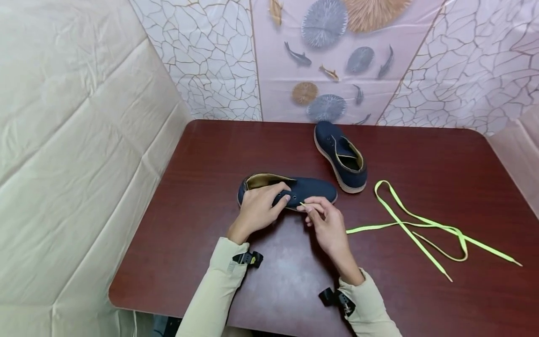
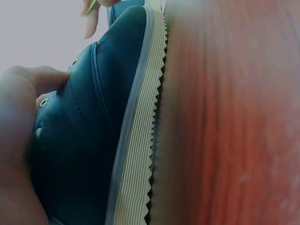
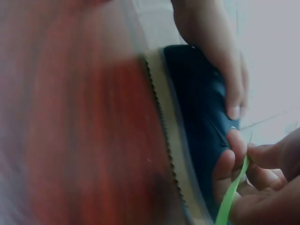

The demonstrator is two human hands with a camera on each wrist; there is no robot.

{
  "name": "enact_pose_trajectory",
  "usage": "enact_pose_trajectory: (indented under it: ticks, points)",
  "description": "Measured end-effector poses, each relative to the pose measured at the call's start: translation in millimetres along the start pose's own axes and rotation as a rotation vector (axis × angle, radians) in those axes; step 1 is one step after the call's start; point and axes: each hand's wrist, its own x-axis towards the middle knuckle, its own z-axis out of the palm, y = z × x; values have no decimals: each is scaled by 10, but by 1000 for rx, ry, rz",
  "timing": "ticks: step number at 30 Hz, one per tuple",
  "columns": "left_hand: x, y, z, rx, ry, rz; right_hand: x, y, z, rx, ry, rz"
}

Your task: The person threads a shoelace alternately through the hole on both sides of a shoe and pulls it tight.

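A navy shoe (image 1: 313, 188) with a pale ribbed sole lies on the table, its toe to the right. My left hand (image 1: 262, 206) grips the shoe's upper at the opening, its thumb next to the metal eyelets (image 2: 75, 62). Between thumb and fingertips, my right hand (image 1: 330, 229) pinches the tip of a yellow-green shoelace (image 3: 228, 199) close to the eyelets. From that hand a length of lace runs off to the right over the table. In the left wrist view, the eyelets show no lace through them.
A second navy shoe (image 1: 353, 175) stands behind the first, angled toward the back. Loose yellow-green lace (image 1: 429, 225) lies looped on the right side of the dark red table (image 1: 189, 224). A pale cloth (image 1: 76, 164) hangs along the left, and a patterned backdrop (image 1: 210, 61) behind.
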Motion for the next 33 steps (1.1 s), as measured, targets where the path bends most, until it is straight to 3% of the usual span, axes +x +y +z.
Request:
enact_pose_trajectory:
  ticks: [6, 9, 15, 23, 33]
  points:
    - [4, -2, -9, -8, 23, 12, 23, 143, 111, 169, 8, 40]
    - [-9, -9, -12, -18, 29, 15, 27, 200, 153, 193, 18, 44]
    - [-26, -2, 0, -40, 38, 26, 5, 247, 189, 68, 62, 7]
    - [-48, 15, 2, -66, 44, 37, -67, 232, 217, 93, 158, -87]
    - [-65, 25, -1, -97, 57, 59, -134, 188, 236, -161, 48, -62]
